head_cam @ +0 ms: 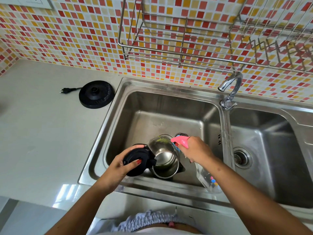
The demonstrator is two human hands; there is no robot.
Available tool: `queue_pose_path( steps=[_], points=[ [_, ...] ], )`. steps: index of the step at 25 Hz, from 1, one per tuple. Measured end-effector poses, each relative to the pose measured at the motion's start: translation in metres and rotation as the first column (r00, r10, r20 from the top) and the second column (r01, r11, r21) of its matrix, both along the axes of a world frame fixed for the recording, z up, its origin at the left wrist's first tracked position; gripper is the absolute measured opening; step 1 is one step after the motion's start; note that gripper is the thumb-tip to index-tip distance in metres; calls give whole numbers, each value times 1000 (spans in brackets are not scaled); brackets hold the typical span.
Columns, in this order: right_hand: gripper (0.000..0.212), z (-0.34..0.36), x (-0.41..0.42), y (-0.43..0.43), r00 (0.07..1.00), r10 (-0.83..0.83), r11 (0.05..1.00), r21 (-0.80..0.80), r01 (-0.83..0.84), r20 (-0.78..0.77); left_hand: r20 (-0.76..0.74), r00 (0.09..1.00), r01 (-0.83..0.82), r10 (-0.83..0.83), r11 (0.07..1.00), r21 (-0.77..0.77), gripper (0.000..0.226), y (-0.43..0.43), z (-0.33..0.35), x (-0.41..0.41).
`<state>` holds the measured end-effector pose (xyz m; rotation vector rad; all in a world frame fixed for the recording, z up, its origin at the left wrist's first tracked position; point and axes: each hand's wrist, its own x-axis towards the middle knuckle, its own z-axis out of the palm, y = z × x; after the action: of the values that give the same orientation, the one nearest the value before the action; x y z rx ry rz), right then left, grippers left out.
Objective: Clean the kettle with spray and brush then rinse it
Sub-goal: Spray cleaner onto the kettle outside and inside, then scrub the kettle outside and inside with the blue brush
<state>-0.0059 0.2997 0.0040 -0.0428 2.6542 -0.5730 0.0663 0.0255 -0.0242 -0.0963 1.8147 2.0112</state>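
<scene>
Left hand clasped black lid of kettle in sink; right hand gripped spray bottle, nozzle beside kettle mouth.

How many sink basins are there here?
2. The left basin holds the kettle that is being cleaned. The right basin lies beyond the tap, with its drain showing; its far side runs out of view.
</scene>
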Motion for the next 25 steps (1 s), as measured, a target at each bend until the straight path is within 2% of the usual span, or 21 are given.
queue_pose_path(
  steps=[3,6,8,10,14,15,18,20,22,23,25],
  points=[
    [23,-12,-3,11,993,-108,992,-73,105,-48,6,999,-38,38,999,10,44,-1,1,-6],
    [13,-29,-9,26,947,-307,918,-291,269,-95,65,993,-95,94,995,18,46,-3,-1,-20],
    [21,-49,-12,37,903,-416,849,-404,342,-111,123,981,-158,152,987,42,46,-5,-4,-33],
    [28,-72,-9,45,882,-461,814,-441,378,-95,154,962,-233,226,972,34,42,-8,-7,-47],
    [41,-106,4,56,890,-447,838,-392,380,-93,191,902,-389,387,921,-27,26,-11,-7,-60],
    [43,-110,7,58,887,-452,839,-383,387,-96,198,895,-403,400,915,-28,32,-12,-11,-58],
    [52,-124,20,65,899,-427,867,-328,376,-98,187,918,-343,351,937,-72,85,-12,-24,-37],
    [55,-128,29,67,917,-390,890,-288,355,-76,158,952,-231,261,954,-189,95,-5,-33,-23],
    [59,-119,37,68,943,-331,913,-261,314,-25,83,976,-166,200,937,-307,83,5,-41,-19],
    [72,-112,39,68,952,-306,915,-279,291,-9,24,980,-178,198,919,-351,74,10,-44,-22],
    [103,-96,45,68,965,-252,922,-322,216,-76,-26,967,-246,254,898,-365,64,19,-46,-30]
  ],
)
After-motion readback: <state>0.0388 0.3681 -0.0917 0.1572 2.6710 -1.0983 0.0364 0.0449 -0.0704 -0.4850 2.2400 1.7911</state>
